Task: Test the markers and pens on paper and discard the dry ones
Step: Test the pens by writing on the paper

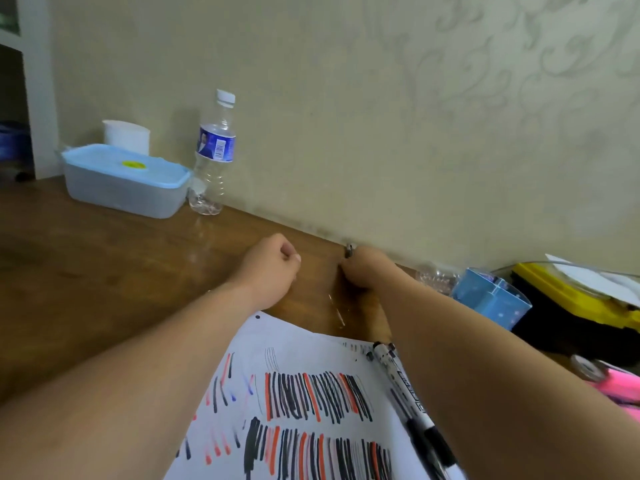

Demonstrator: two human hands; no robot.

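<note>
A white sheet of paper (311, 393) covered in black, red and a few blue test strokes lies on the wooden table (104, 271) in front of me. A black-and-white marker (408, 393) lies along the paper's right edge. My right hand (367, 271) is curled round a slim pen (349, 251) whose dark end sticks up above the fist, beyond the paper near the wall. A thin clear piece (337, 311) shows just below that hand. My left hand (270, 268) hovers to its left with fingers curled, holding nothing.
A lidded blue plastic box (124, 181), a white cup (126, 135) and a clear water bottle (214, 150) stand at the back left by the wall. On the right are a blue box (491, 297), a yellow-and-black case (571, 306) and pink markers (620, 382).
</note>
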